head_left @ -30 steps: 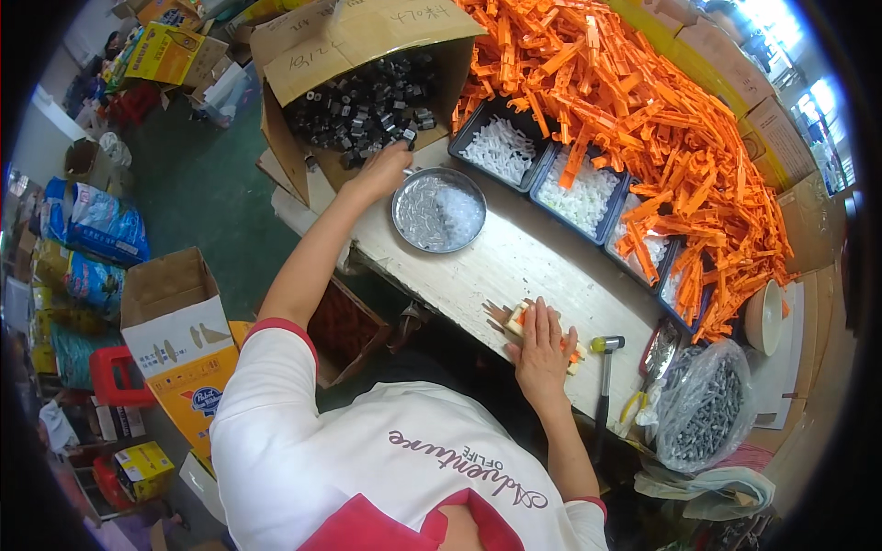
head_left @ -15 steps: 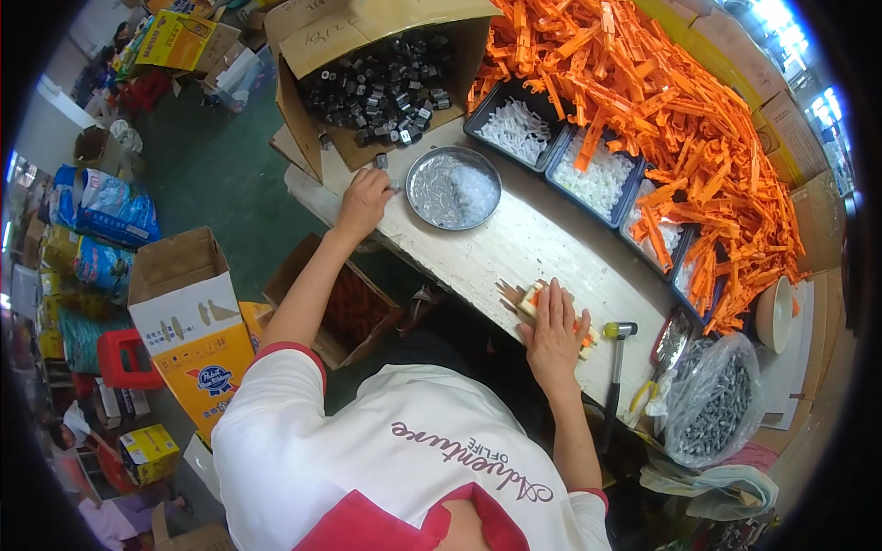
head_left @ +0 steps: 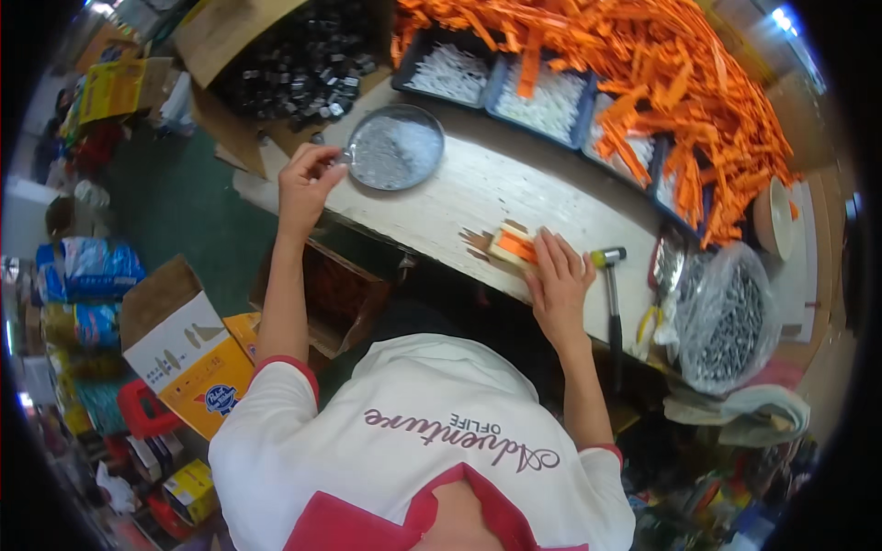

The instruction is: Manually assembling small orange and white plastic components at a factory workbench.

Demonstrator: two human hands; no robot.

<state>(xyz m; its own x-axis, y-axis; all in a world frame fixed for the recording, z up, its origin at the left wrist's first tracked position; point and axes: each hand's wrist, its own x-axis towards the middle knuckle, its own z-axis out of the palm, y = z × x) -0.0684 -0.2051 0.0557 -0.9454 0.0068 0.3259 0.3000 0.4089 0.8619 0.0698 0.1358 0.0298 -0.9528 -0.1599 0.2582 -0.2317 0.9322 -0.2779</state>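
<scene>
My left hand point(head_left: 305, 186) is at the left rim of a round metal dish point(head_left: 397, 147) holding small clear and whitish bits. Its thumb and fingertips are pinched together; a tiny thing seems to lie between them, too small and blurred to name. My right hand point(head_left: 562, 283) lies with fingers stretched over the right end of a pale block point(head_left: 497, 248). An orange plastic piece point(head_left: 519, 245) sits on that block, partly under the fingertips. Just right of this hand lies a hammer point(head_left: 614, 303) with a yellow-green head end and a dark grip.
A carton of dark metal parts point(head_left: 303, 73) stands far left. Blue trays point(head_left: 537, 119) of white pieces line the back beneath heaped orange parts point(head_left: 671, 83). At right are a bag of screws point(head_left: 726, 321), yellow-handled pliers point(head_left: 650, 326) and a bowl point(head_left: 774, 218).
The whole view has shifted. My left fingers have gone from resting beside the dish to a pinch at its rim. My right hand has drawn rightward on the block, uncovering the orange piece.
</scene>
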